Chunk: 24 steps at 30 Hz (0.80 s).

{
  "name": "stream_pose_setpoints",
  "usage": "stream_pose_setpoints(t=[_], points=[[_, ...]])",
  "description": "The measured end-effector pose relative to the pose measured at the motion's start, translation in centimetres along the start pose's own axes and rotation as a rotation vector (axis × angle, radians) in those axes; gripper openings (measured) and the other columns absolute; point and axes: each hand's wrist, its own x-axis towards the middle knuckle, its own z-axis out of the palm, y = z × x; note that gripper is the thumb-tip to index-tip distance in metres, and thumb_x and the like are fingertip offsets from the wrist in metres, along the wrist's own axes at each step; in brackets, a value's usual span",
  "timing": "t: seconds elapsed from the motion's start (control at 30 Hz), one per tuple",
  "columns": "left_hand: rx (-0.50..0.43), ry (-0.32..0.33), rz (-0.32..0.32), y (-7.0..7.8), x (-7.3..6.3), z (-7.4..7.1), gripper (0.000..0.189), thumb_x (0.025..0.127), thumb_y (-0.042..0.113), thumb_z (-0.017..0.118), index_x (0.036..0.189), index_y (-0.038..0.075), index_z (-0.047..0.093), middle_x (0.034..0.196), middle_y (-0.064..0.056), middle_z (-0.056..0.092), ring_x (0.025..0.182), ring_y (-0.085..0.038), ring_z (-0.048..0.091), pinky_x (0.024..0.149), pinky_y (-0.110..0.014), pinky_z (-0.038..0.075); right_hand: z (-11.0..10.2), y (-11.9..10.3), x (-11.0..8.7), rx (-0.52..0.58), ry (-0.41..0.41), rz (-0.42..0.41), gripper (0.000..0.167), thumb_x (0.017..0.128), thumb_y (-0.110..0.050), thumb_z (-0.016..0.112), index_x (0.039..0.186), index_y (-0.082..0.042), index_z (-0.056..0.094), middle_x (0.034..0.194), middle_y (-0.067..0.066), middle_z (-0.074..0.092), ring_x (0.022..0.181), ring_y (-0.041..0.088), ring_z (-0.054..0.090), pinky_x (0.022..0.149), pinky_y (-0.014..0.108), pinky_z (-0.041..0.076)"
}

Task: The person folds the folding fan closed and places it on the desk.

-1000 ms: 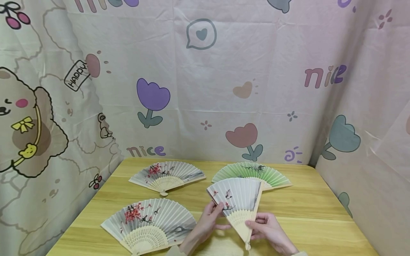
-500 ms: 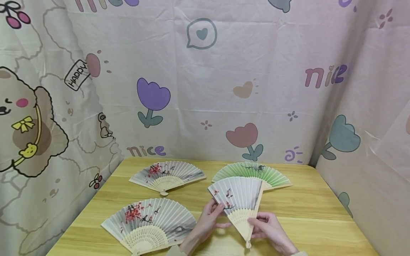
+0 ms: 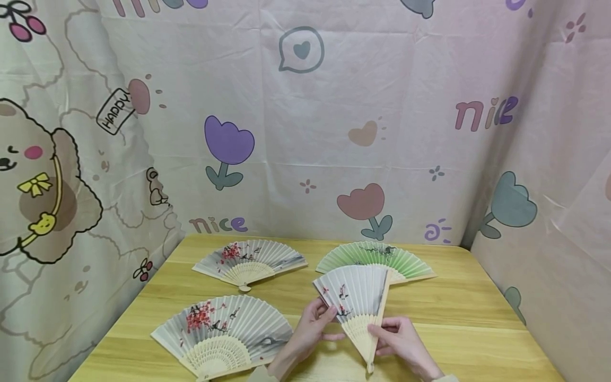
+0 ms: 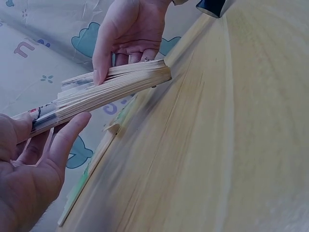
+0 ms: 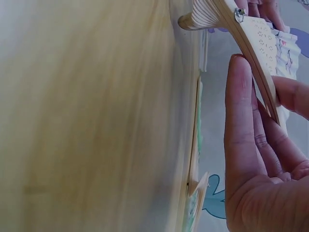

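A partly spread white folding fan (image 3: 350, 292) with red blossoms and pale slotted ribs is held up over the table, its pivot end pointing down. My left hand (image 3: 310, 326) pinches its left edge between thumb and fingers. On the other side, my right hand (image 3: 401, 342) grips the right outer stick, thumb on the front. From the left wrist view, the stacked ribs (image 4: 106, 92) show edge-on between both hands. In the right wrist view, the metal pivot pin (image 5: 239, 15) shows near the fan's lower end.
Behind the held fan lies a spread green fan (image 3: 401, 260), partly covered by it. Two spread grey-white blossom fans lie at left, one far (image 3: 248, 260), one near (image 3: 224, 329) beside my left forearm. Patterned cloth (image 3: 305, 116) rises around the wooden table (image 3: 468, 318).
The held fan has narrowed slightly, its left edge moving a little to the right with my left fingers. My right hand and the fans lying on the table have stayed put.
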Motion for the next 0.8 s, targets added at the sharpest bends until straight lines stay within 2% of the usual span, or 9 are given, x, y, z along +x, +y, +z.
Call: stream_pose_setpoints(t=[0.23,0.43,0.7,0.8], points=[[-0.004,-0.003,0.004,-0.28,0.12,0.08,0.053,0.105,0.019,0.053,0.147,-0.008,0.036,0.122,-0.008,0.062,0.105,-0.016,0.066,0.085,-0.045,0.067,0.12,-0.06,-0.1,0.001,0.003,-0.014,0.038,0.098,-0.012,0.063,0.112,0.023,0.061,0.086,0.016,0.076,0.066,0.011,0.071,0.065,0.029,0.068],[-0.006,-0.005,0.001,-0.31,0.13,0.1,0.052,0.105,0.019,0.053,0.146,-0.008,0.037,0.121,-0.006,0.062,0.107,-0.016,0.066,0.085,-0.044,0.067,0.05,0.04,-0.05,-0.018,-0.016,-0.023,0.039,0.098,-0.015,0.064,0.113,0.021,0.062,0.087,0.016,0.077,0.068,0.013,0.072,0.066,0.031,0.069],[-0.007,-0.004,0.001,-0.28,0.11,0.14,0.052,0.105,0.019,0.054,0.146,-0.008,0.037,0.121,-0.006,0.061,0.106,-0.016,0.066,0.084,-0.044,0.067,0.01,-0.09,-0.11,-0.052,-0.027,-0.039,0.037,0.096,-0.016,0.066,0.106,0.02,0.065,0.083,0.014,0.077,0.066,0.013,0.072,0.066,0.032,0.069],[-0.008,-0.007,-0.003,-0.3,0.13,0.2,0.052,0.104,0.018,0.054,0.146,-0.008,0.038,0.12,-0.007,0.061,0.106,-0.016,0.065,0.085,-0.044,0.067,0.13,-0.2,-0.18,-0.061,-0.023,-0.052,0.036,0.097,-0.013,0.065,0.107,0.021,0.065,0.084,0.018,0.076,0.065,0.014,0.072,0.065,0.033,0.069]])
